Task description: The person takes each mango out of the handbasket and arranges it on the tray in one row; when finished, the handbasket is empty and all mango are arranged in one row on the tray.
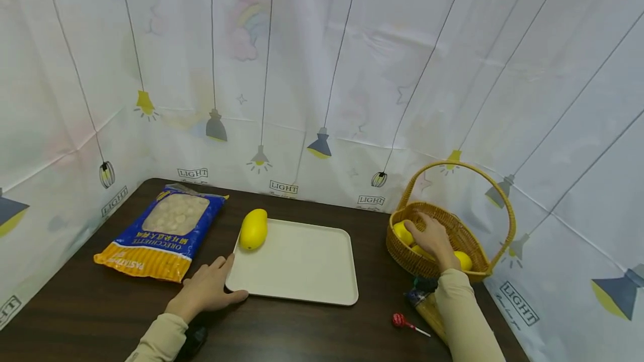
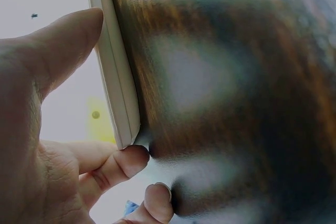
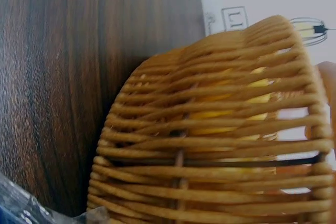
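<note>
In the head view, my left hand point(image 1: 207, 288) rests at the near-left corner of a cream tray point(image 1: 302, 261). Its thumb lies along the front edge and its fingers touch the left side; the left wrist view shows thumb and fingertips against the tray's rim point(image 2: 116, 72). A yellow mango point(image 1: 254, 229) lies across the tray's far-left corner. My right hand point(image 1: 434, 239) reaches over the near rim into a wicker basket point(image 1: 410, 258), thumb apart from the fingers, beside a yellow fruit point(image 1: 402, 233). Another yellow fruit point(image 1: 463, 261) sits farther right inside. In the right wrist view the basket's weave point(image 3: 210, 129) hides most of this hand.
A blue and orange pasta bag point(image 1: 161, 233) lies left of the tray. Near the right forearm are a red lollipop point(image 1: 399, 320) and a partly covered packet point(image 1: 430, 312). The basket's tall handle point(image 1: 510, 211) arches over it. A printed curtain point(image 1: 322, 71) hangs behind the table.
</note>
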Demonstrator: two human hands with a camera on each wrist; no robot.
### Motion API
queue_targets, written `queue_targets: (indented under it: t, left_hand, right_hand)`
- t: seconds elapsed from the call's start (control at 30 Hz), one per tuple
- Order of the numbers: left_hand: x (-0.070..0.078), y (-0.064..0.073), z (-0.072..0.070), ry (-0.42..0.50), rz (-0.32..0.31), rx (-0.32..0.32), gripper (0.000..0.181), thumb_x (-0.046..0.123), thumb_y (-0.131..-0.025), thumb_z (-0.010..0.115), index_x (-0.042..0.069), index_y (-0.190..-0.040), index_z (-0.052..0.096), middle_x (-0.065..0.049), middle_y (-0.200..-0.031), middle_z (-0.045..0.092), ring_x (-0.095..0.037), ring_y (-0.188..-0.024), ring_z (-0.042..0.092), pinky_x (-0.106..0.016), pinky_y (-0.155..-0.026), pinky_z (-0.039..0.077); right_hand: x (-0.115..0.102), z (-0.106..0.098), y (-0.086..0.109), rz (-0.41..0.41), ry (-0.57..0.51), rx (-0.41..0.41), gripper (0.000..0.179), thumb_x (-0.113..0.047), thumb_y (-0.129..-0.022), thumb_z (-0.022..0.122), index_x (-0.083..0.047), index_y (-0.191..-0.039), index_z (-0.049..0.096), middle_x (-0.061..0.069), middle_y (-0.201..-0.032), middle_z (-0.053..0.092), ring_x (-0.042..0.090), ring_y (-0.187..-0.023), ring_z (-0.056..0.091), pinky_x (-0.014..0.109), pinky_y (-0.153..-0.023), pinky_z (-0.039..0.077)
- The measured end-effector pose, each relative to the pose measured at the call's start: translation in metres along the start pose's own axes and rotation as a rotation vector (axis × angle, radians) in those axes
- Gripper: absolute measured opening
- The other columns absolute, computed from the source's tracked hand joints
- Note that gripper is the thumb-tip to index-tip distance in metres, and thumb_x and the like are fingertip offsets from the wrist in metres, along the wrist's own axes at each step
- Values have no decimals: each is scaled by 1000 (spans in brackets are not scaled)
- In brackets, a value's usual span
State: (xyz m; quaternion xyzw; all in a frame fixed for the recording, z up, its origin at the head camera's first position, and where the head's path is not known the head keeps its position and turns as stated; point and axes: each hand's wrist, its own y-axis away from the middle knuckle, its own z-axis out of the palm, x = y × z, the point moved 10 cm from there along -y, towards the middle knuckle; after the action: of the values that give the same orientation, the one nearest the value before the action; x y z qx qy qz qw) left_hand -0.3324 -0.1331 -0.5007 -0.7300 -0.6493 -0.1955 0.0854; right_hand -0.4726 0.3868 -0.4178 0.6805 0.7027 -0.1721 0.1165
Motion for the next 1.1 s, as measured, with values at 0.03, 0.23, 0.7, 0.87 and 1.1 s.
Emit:
queue_targets:
  t: [0.03, 0.23, 0.7, 0.87, 1.1]
  left_hand:
    - [0, 0, 0, 2, 1, 1, 109, 73, -76, 70, 7, -155, 36, -16, -146, 50, -45, -121, 55, -83, -86, 40]
    - [2, 1, -1, 5, 6, 2, 108, 73, -76, 70, 8, -156, 36, -16, -147, 49, -46, -122, 54, -83, -87, 39]
    - [2, 1, 3, 13, -3, 13, 106, 72, -77, 71, 10, -156, 36, -16, -151, 47, -47, -126, 52, -82, -88, 40]
    - [1, 0, 2, 14, -2, 14, 106, 72, -77, 70, 10, -156, 36, -17, -152, 47, -48, -126, 52, -83, -88, 39]
    - [-3, 0, 1, 17, -13, 20, 107, 73, -77, 70, 10, -156, 37, -16, -151, 47, -46, -126, 52, -83, -89, 39]
  right_hand:
    - [2, 2, -1, 4, 3, -9, 81, -60, -102, 41, -3, -158, 27, 34, -159, 28, 58, -145, 22, 73, -114, 24]
    - [17, 15, -4, 51, 50, -70, 87, -67, -99, 41, -5, -158, 26, 36, -157, 28, 61, -140, 28, 76, -109, 29]
    - [31, 35, -9, 67, 96, -174, 99, -78, -93, 37, -6, -160, 22, 37, -154, 35, 60, -137, 37, 71, -107, 37]
    - [32, 37, -11, 80, 109, -185, 99, -79, -92, 36, -9, -160, 22, 38, -154, 34, 61, -137, 36, 71, -103, 39]
    - [26, 35, -17, 38, 127, -143, 96, -77, -93, 40, -9, -159, 28, 37, -151, 40, 60, -132, 43, 72, -99, 41]
